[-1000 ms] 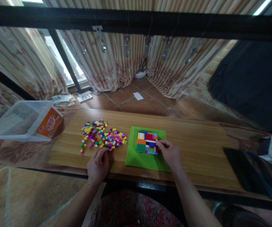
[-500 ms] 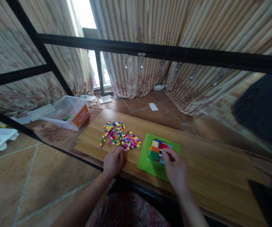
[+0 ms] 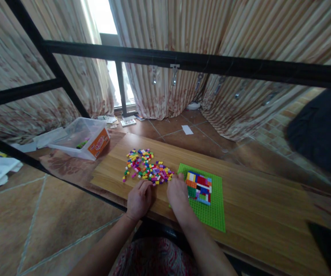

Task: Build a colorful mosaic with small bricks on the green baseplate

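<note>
A loose pile of small colourful toy building bricks (image 3: 142, 164) lies on the wooden table. My left hand (image 3: 139, 199) rests at the pile's near edge, its fingers curled together; anything inside them is hidden. At the right end of the pile, my right hand (image 3: 178, 191) points down with its fingers drawn together, and I cannot make out whether a brick is between them. It partly covers the left side of a green studded baseplate (image 3: 217, 212). On that plate sits a block of joined bricks (image 3: 201, 186) in orange, red, white, blue, green and other colours.
The wooden table (image 3: 254, 199) runs to the right. A clear plastic box (image 3: 81, 134) with an orange label stands beyond its left end. A black metal rail (image 3: 142, 53) crosses above. Curtains (image 3: 165, 92) hang behind, and a dark shape (image 3: 320, 130) is at the right.
My right hand has moved left, from the brick block on the green plate to the right end of the loose pile. My left hand has stayed nearly in place.
</note>
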Demonstrator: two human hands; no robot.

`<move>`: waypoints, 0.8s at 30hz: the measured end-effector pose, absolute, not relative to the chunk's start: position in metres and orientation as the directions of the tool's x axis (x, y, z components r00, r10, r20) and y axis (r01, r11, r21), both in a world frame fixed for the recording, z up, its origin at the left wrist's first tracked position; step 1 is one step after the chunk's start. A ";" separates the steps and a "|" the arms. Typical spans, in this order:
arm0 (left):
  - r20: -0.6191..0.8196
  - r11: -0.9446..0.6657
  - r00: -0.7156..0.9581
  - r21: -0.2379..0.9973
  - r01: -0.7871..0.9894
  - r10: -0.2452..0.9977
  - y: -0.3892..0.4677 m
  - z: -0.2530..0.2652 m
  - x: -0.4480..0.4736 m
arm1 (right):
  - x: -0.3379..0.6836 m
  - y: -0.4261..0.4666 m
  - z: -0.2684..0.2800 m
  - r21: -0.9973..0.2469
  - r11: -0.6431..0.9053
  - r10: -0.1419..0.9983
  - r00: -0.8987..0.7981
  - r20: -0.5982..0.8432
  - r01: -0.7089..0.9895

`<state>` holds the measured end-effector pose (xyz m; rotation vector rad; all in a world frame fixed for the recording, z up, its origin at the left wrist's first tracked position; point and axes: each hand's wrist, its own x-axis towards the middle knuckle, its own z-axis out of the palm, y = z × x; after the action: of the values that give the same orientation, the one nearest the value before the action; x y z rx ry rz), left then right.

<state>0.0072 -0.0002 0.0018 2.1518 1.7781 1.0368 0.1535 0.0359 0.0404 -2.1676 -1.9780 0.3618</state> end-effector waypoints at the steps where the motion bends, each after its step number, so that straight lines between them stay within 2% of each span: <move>1: 0.400 -0.277 0.048 0.538 0.796 0.915 0.000 0.002 0.007 | 0.154 0.036 0.040 -0.294 -0.084 0.996 0.072 -0.051 0.952; 4: 0.383 -0.275 0.044 0.574 0.771 0.923 0.000 0.002 0.007 | 0.158 0.030 0.042 -0.322 -0.024 1.000 0.025 0.000 0.946; 8: 0.335 -0.230 -0.025 0.698 0.678 0.942 -0.002 0.008 0.006 | 0.163 0.012 0.044 -0.475 0.055 0.993 0.004 0.121 0.878; 12: 0.172 -0.117 -0.086 0.889 0.443 0.981 -0.008 0.020 0.015 | 0.165 -0.011 0.044 -0.623 0.136 0.985 -0.035 0.171 0.770; 16: 0.027 -0.039 0.064 0.982 0.185 0.998 -0.012 0.030 0.030 | 0.164 -0.028 0.048 -0.701 0.177 0.979 -0.053 0.195 0.691; 20: -0.088 0.083 0.138 0.996 0.042 0.987 -0.015 0.039 0.039 | 0.168 -0.038 0.055 -0.868 0.091 0.994 0.011 0.110 0.488; 24: -0.224 0.226 0.186 0.974 0.007 0.957 -0.019 0.044 0.042 | 0.185 -0.048 0.051 -0.976 -0.015 0.993 0.120 0.012 0.218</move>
<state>0.0423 -0.0193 0.0436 1.1141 1.1612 0.9138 0.1848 -0.0484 0.0515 -1.4244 -1.2751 1.0077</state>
